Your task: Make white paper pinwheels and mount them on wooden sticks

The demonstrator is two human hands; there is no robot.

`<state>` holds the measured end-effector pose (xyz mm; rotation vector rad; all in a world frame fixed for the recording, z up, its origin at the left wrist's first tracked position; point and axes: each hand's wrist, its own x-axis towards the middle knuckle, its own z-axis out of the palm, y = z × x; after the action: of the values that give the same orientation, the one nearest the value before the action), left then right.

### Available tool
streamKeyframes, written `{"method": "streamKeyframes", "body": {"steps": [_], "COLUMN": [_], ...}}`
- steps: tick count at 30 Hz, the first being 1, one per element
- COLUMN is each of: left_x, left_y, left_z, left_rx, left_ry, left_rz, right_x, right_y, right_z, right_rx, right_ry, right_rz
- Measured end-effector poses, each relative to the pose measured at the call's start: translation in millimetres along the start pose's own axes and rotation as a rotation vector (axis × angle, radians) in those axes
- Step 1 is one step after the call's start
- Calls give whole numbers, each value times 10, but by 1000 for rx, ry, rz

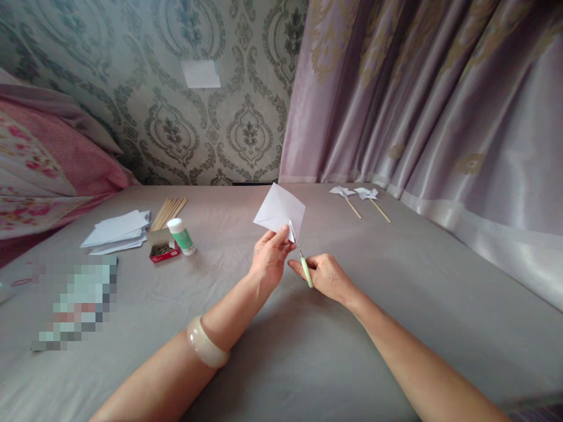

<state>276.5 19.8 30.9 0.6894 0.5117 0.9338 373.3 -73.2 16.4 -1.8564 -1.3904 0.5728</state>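
Note:
Between the thumb and fingers of my left hand (269, 255) is a square white sheet of paper (278, 206), held up above the table with faint creases across it. My right hand (329, 275) grips a pair of scissors (306, 272) by its pale green handle. The scissor blades lie at the lower right part of the paper, close to my left thumb. How far the blades are apart is hard to make out. A pale bangle circles my left forearm.
At the left lie a stack of white paper (115, 230), wooden sticks (169, 212), a white and green bottle (182, 238) and a red box (163, 252) of small brownish pieces. Two paper pinwheels (343, 192) on sticks lie at the back right. A pixelated item (79, 305) is at left.

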Motion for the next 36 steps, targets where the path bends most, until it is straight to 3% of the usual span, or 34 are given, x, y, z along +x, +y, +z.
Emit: {"method": "streamKeyframes", "body": {"steps": [7, 13, 15, 19, 21, 27, 36], "left_x": [46, 201, 233, 237, 227, 201, 204], "left_y": [-4, 57, 80, 86, 70, 35, 39], "left_z": [-50, -197, -237, -279, -289, -293, -297], "left_rx": [-16, 45, 87, 185, 241, 330, 340], "left_ry": [62, 69, 35, -81, -142, -285, -243], "left_rz": [-15, 38, 38, 2, -20, -69, -52], "right_x": [-27, -69, -45, 74, 133, 168, 183], "right_y": [-32, -53, -46, 23, 69, 89, 93], "right_z": [-21, -267, -349, -427, -433, -388, -299], "right_rx": [-2, 151, 258, 411, 441, 493, 520], "right_ry": [-155, -473, -344, 302, 452, 367, 407], "right_rz": [-12, -68, -81, -24, 17, 64, 78]}}
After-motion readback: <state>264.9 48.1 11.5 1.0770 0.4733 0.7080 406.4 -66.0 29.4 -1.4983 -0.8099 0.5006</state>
